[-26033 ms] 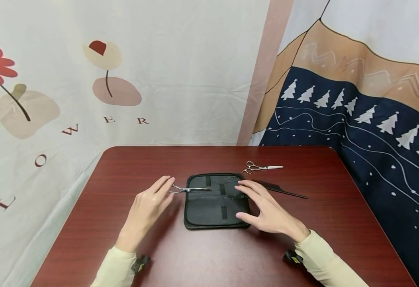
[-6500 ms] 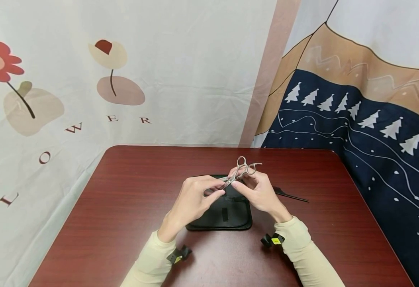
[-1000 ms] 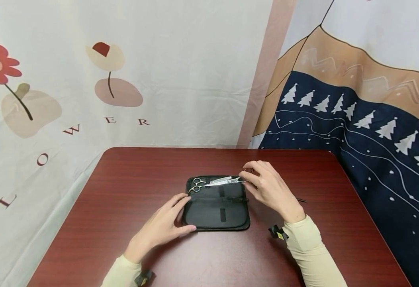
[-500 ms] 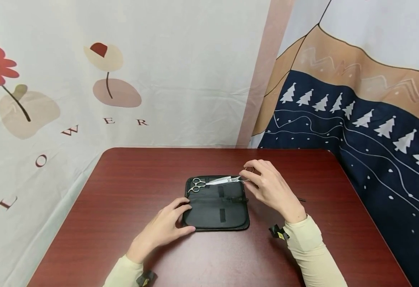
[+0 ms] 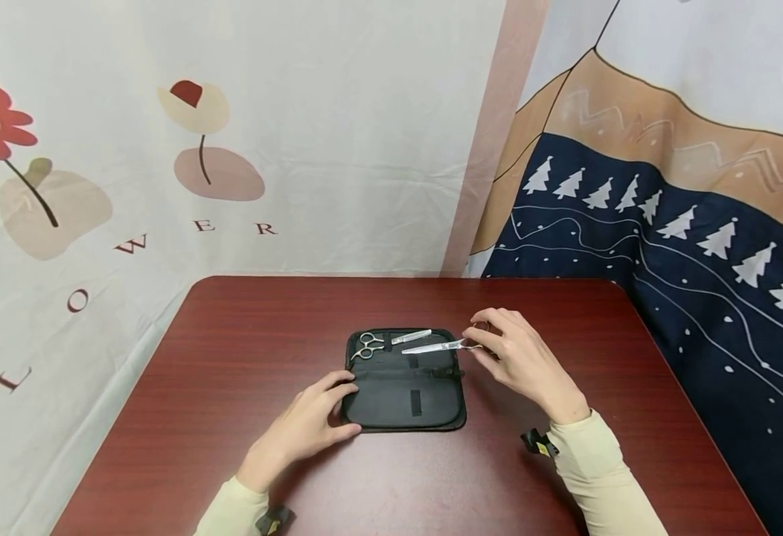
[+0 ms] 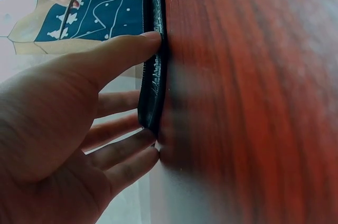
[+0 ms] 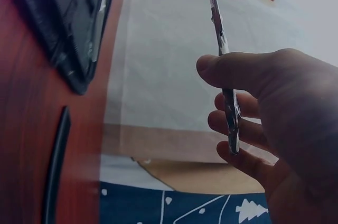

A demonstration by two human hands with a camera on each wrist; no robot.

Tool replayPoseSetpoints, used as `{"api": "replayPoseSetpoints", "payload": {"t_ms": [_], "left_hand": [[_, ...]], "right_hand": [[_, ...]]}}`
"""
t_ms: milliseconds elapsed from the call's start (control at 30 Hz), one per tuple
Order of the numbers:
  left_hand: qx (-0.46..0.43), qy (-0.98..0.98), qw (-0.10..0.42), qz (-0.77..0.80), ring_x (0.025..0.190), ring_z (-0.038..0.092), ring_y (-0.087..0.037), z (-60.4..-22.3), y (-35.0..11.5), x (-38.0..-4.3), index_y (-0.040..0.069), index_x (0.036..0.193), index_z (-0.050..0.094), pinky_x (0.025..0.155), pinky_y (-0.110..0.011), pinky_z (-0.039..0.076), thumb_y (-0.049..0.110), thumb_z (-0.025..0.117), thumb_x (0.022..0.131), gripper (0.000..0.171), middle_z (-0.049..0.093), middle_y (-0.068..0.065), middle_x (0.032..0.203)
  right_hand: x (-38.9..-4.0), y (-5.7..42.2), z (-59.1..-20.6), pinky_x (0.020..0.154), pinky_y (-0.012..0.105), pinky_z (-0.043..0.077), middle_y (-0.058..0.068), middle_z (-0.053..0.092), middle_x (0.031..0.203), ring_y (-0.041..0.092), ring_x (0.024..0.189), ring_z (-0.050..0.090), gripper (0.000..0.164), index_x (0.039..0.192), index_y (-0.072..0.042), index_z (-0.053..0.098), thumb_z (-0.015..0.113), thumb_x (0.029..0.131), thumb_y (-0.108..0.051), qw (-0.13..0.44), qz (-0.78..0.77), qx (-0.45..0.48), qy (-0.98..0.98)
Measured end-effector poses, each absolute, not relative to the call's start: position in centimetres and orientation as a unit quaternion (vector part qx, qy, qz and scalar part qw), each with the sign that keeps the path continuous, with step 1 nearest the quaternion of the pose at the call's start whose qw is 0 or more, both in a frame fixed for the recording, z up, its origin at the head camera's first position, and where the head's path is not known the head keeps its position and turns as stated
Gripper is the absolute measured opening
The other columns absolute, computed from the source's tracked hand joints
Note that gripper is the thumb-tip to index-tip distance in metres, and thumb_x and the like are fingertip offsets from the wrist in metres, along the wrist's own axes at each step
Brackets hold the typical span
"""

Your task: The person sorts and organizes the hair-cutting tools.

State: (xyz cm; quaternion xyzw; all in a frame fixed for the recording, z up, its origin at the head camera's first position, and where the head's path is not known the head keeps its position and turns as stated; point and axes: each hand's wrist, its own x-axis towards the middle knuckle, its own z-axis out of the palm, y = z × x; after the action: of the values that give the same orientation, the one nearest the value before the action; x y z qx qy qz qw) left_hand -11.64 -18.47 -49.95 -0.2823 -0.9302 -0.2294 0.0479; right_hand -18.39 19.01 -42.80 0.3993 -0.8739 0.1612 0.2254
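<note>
A black zip case [image 5: 381, 402] lies unfolded on the table. A pair of scissors [image 5: 368, 346] sits in its upper part, finger rings at the left and blade running right under a dark strap. My right hand [image 5: 522, 361] holds a second pair of scissors [image 5: 435, 348] by the handles, blades pointing left over the case. In the right wrist view the thumb and fingers pinch these scissors [image 7: 219, 34], clear of the table. My left hand [image 5: 304, 420] rests at the case's left edge, thumb at the front corner; the left wrist view shows relaxed fingers against the edge [image 6: 156, 84].
A black comb [image 7: 57, 163] lies on the table to the right of the case; in the head view my right hand hides it. The red-brown table [image 5: 264, 320] ends at the back before a printed curtain [image 5: 338, 149].
One pair of scissors now sits in the case; the other has been lifted from the table. In the last half second my right hand drew it rightward and slightly closer. The left hand stayed put.
</note>
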Motion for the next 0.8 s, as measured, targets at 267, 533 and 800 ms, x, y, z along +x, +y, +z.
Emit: {"api": "replayPoseSetpoints", "payload": {"t_ms": [267, 533, 800], "left_hand": [[-0.287, -0.928, 0.057, -0.23, 0.116, 0.062, -0.029, -50.0, -18.5, -11.5, -0.001, 0.123, 0.072, 0.092, -0.047, 0.056, 0.033, 0.09, 0.074, 0.062, 0.061, -0.016, 0.134], [-0.292, -0.925, 0.063, -0.233, 0.116, 0.062, -0.029, -50.0, -18.5, -11.5, -0.002, 0.123, 0.072, 0.092, -0.047, 0.056, 0.032, 0.09, 0.074, 0.062, 0.062, -0.016, 0.133], [-0.287, -0.928, 0.051, -0.234, 0.117, 0.062, -0.03, -50.0, -18.5, -11.5, -0.002, 0.124, 0.071, 0.093, -0.047, 0.055, 0.032, 0.089, 0.076, 0.062, 0.061, -0.017, 0.135]], "right_hand": [[-18.2, 19.9, -44.1, 0.083, 0.041, 0.05, 0.005, 0.066, 0.106, 0.022, 0.096, 0.06, 0.021, 0.103, -0.01, 0.081, 0.084, 0.082, -0.013, 0.214, 0.157, 0.388, -0.883], [-18.6, 20.2, -46.0, 0.085, 0.043, 0.049, 0.003, 0.066, 0.104, 0.018, 0.093, 0.06, 0.023, 0.101, -0.009, 0.082, 0.087, 0.079, -0.015, 0.199, 0.167, 0.385, -0.886], [-19.0, 20.4, -47.6, 0.083, 0.041, 0.049, 0.002, 0.066, 0.104, 0.015, 0.09, 0.059, 0.021, 0.101, -0.013, 0.082, 0.086, 0.081, -0.018, 0.178, 0.156, 0.379, -0.895]]}}
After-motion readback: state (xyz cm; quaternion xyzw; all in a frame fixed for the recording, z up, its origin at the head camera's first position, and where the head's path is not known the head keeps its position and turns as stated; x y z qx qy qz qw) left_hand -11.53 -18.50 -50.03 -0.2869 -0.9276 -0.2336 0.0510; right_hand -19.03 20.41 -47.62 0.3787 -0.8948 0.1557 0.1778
